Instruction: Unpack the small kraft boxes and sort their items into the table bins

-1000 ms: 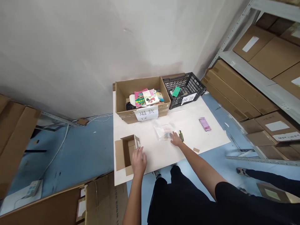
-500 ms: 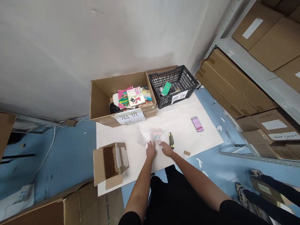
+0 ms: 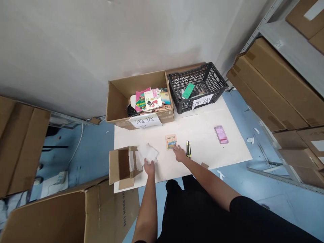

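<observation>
My left hand (image 3: 150, 167) is closed on the near edge of a crumpled white wrapping sheet (image 3: 148, 152), beside the small open carton. My right hand (image 3: 179, 153) has its fingers stretched out, the tips touching the lower right corner of a small booklet (image 3: 171, 139). This booklet has an orange-pink cover with a blue and yellow picture and lies flat on the table. Just right of the hand is a black and yellow utility knife (image 3: 188, 149).
On the white table (image 3: 202, 130), a large carton (image 3: 118, 98) of books and a black crate (image 3: 182, 104) holding a green box (image 3: 188, 90) stand at the back. A small open carton (image 3: 114, 167) sits front left. A blurred pink item (image 3: 221, 134) lies right. Shelves with boxes flank the table.
The white wrapping has come off the booklet and moved left with my left hand. My right hand stays by the booklet, now uncovered. The view has shifted.
</observation>
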A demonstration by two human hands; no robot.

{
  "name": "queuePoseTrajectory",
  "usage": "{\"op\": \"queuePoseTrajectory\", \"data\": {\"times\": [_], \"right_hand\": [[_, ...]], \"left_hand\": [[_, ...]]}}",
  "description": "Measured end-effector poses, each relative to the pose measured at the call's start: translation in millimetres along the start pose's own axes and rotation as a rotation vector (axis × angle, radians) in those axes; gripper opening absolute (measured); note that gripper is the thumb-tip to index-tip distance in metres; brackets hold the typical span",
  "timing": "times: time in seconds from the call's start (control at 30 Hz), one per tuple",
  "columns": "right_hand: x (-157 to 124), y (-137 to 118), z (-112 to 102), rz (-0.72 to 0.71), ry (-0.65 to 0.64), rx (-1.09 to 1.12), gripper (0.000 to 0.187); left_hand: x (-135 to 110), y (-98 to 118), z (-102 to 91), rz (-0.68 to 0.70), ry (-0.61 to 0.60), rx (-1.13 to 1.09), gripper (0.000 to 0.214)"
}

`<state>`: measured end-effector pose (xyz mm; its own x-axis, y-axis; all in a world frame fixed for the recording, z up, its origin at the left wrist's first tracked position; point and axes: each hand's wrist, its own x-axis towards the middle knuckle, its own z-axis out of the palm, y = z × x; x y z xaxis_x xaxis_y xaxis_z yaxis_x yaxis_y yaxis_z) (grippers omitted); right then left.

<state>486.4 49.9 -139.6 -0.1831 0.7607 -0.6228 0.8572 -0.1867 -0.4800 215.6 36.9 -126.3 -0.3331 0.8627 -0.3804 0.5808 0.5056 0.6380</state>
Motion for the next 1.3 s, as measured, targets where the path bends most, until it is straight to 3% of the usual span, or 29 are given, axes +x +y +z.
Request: {"op": "queuePoseTrajectory", "data": {"times": [0.07, 0.1, 0.13, 0.2, 0.27, 0.37, 0.5, 0.57, 0.63, 0.73, 0.8, 0.9, 1.0, 1.17, 1.3], "right_hand": [[0.9, 0.9, 3.6, 0.003, 0.005, -0.014, 0.093], [0.3, 2.1, 6.1, 0.002, 0.009, -0.02, 0.092], [-0.8, 3.6, 8.7, 0.002, 0.01, -0.029, 0.092], [-3.8, 7.6, 13.1, 0.0, 0.0, -0.049, 0.092], [-6.4, 12.7, 14.9, -0.013, -0.023, -0.056, 0.092], [-7.9, 20.8, 11.6, -0.04, -0.062, -0.041, 0.093], [-10.0, 28.1, 0.8, -0.065, -0.089, 0.001, 0.089], [-12.9, 28.6, -4.6, -0.091, -0.059, 0.07, 0.085], [-16.3, 27.4, -10.4, -0.073, 0.059, 0.195, 0.079], [-21.5, 23.8, -25.3, 0.071, 0.295, 0.472, 0.075], [-25.5, 20.7, -41.9, 0.121, 0.358, 0.695, 0.075], [-36.0, 12.6, -75.5, 0.005, 0.326, 1.017, 0.07], [-54.5, -2.7, -113.8, -0.165, 0.267, 1.204, 0.057], [-93.3, -36.4, -169.9, -0.336, 0.177, 1.251, 0.057], [-113.7, -52.2, -199.9, -0.43, 0.137, 1.252, 0.061]], "left_hand": [[-8.6, 10.3, 7.6, 0.003, 0.224, 0.043, 0.065], [-12.3, 18.7, 16.7, 0.037, 0.292, 0.057, 0.062], [-14.9, 28.6, 28.6, 0.104, 0.283, 0.062, 0.057], [-16.4, 49.5, 57.2, 0.199, 0.016, 0.026, 0.045], [-11.9, 67.4, 85.3, 0.101, -0.206, 0.0, 0.045], [2.3, 82.5, 112.1, -0.018, -0.295, -0.015, 0.046], [17.5, 88.4, 115.0, -0.029, -0.35, -0.054, 0.033], [17.1, 91.2, 109.0, 0.002, -0.375, -0.08, 0.025], [11.4, 95.2, 101.5, 0.05, -0.393, -0.116, 0.023], [-1.0, 102.8, 87.5, 0.127, -0.423, -0.181, 0.029], [-7.9, 109.1, 73.8, 0.182, -0.471, -0.285, 0.039], [-13.7, 122.4, 43.6, 0.218, -0.547, -0.527, 0.065], [-16.6, 142.8, 6.2, 0.181, -0.579, -0.653, 0.086], [-22.0, 186.5, -47.5, 0.243, -0.65, -0.693, 0.095], [-25.6, 218.1, -73.0, 0.375, -0.604, -0.668, 0.092]]}}
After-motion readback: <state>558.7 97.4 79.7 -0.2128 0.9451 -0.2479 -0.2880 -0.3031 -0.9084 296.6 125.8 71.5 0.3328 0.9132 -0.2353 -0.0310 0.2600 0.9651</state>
